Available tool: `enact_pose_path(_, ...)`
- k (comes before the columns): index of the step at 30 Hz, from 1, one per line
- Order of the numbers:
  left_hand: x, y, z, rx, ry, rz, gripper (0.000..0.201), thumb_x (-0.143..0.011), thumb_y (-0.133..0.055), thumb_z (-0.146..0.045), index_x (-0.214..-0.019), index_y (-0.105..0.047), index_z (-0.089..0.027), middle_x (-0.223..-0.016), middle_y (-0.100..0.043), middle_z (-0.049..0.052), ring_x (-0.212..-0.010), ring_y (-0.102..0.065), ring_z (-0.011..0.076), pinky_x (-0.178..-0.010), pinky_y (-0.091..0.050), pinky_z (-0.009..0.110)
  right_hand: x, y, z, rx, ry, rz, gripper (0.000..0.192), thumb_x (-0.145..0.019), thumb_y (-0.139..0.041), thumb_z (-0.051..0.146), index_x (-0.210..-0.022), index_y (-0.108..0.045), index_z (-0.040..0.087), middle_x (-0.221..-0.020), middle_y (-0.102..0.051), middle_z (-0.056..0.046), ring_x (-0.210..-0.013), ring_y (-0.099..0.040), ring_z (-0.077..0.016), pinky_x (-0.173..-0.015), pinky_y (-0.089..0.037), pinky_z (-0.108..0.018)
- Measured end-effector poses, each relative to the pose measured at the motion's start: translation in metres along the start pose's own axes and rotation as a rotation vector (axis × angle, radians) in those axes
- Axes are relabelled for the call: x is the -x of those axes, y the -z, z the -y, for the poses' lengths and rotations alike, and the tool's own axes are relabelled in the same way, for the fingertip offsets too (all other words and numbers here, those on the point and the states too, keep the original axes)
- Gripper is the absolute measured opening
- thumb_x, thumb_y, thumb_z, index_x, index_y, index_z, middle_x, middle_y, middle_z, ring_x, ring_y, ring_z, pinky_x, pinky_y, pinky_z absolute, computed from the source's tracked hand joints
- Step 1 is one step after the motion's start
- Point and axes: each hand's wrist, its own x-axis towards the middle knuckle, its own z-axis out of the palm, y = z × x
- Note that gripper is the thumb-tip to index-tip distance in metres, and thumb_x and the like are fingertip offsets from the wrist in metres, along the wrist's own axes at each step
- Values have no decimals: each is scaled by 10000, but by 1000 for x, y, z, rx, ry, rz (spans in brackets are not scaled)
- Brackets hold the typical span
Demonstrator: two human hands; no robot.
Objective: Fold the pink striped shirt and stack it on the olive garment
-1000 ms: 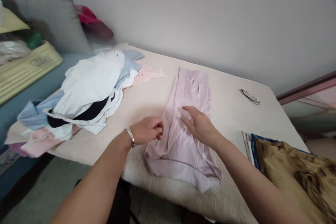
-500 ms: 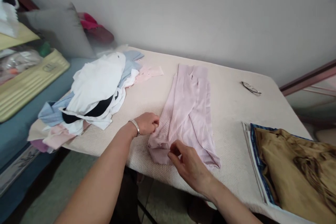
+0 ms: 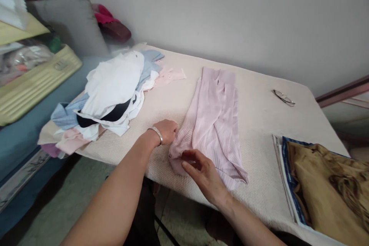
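The right hand (image 3: 203, 173) has slid from the pink shirt's (image 3: 215, 119) middle to its near hem.

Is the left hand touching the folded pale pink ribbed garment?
Touching: in the head view, the left hand pinches the pink garment's near left edge.

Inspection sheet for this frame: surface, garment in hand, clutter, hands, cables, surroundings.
Surface: cream textured table top, set against a plain wall.
Job's things: pale pink ribbed garment, folded lengthwise, lying flat near the middle.
Clutter: heap of white, blue, pink and black clothes at the left end; eyeglasses near the far right edge; brown patterned cloth on a blue-edged stack at the right.
Hands: left hand, with a wrist bangle, closed on the garment's near left edge; right hand open over its near end.
Cables: nothing seen.
Surroundings: grey cushion, yellow ribbed case.
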Motion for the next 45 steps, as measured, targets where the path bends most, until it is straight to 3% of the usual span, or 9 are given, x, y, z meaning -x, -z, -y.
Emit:
enact_pose_path(4, -6, 0, -5, -4, 42, -78, 201, -846, -530, -169, -863, -730, -183, -949, -745, 125, -909, -694, 263, -772, -502, 346, -9, -6, -6, -208, -170, -230, 479, -767, -773, 575, -969, -541, 208, -928, -721, -93, -847, -707, -255, -615, -528, -312)
enact_pose_path(8, -27, -2, -16, 13, 82, -200, 247, -908, -492, -236, -957, -728, -182, -1032, -736, 146, -1012, -684, 284, -837, -517, 375, -18, -2, -8, -434, -308, -353, 552, -682, -841, 581, -936, -543, 192, -908, -734, -126, -862, -722, -280, -661, -546, -323)
enact_pose_path(14, -65, -17, -30, 70, 145, -298, 337, -939, -494, -427, -1020, -716, -187, -1047, -733, 138, -1023, -685, 279, -884, -527, 386, -29, -4, -4, -399, -322, -242, 511, -670, -841, 570, -842, -605, 151, -875, -737, -132, -738, -684, -203, -517, -409, -230)
enact_pose_path(19, -76, -25, -27, 115, 172, -325, 265, -915, -484, -279, -991, -721, -187, -1042, -738, 127, -1008, -684, 258, -870, -524, 364, -38, -2, -9, -310, -334, -230, 428, -690, -811, 523, -721, -569, 171, -616, -632, -10, -471, -454, -83, -441, -254, -216)
enact_pose_path(27, -78, -20, -11, 145, 250, -299, 258, -909, -544, -316, -986, -721, -145, -1055, -734, 158, -1024, -684, 256, -883, -514, 342, -29, 4, -5, 129, -117, -113, 386, -851, -635, 568, -770, -597, 193, -703, -638, -22, -619, -561, -149, -536, -383, -259)
enact_pose_path(32, -74, -22, -15, 99, 235, -311, 276, -924, -517, -319, -1053, -711, -171, -1095, -721, 165, -1073, -670, 283, -906, -510, 391, -17, 71, 24, 797, 15, -200, 235, -885, -626, 449, -863, -616, 215, -780, -657, -33, -674, -572, -175, -628, -389, -300)
enact_pose_path(36, -74, -23, -16, 83, 239, -317, 273, -924, -512, -319, -1032, -715, -171, -1075, -723, 169, -1059, -675, 288, -897, -515, 393, -5, 159, 25, 1188, -273, -397, 174, -858, -640, 366, -826, -592, 202, -771, -637, -58, -688, -551, -199, -621, -336, -316)
enact_pose_path(40, -77, -22, -14, 68, 240, -321, 273, -921, -514, -331, -1006, -715, -167, -1076, -722, 170, -1065, -669, 297, -896, -516, 399, 12, 192, 0, 640, -442, -132, 308, -834, -676, 479, -788, -595, 186, -706, -604, -31, -669, -548, -172, -630, -391, -298)
enact_pose_path(45, -77, -23, -15, 23, 238, -323, 257, -920, -510, -330, -965, -712, -178, -1057, -729, 151, -1042, -670, 281, -881, -522, 379, 26, 163, -25, 141, -442, -145, 472, -728, -768, 605, -796, -571, 181, -676, -542, 20, -607, -492, -124, -564, -378, -246)
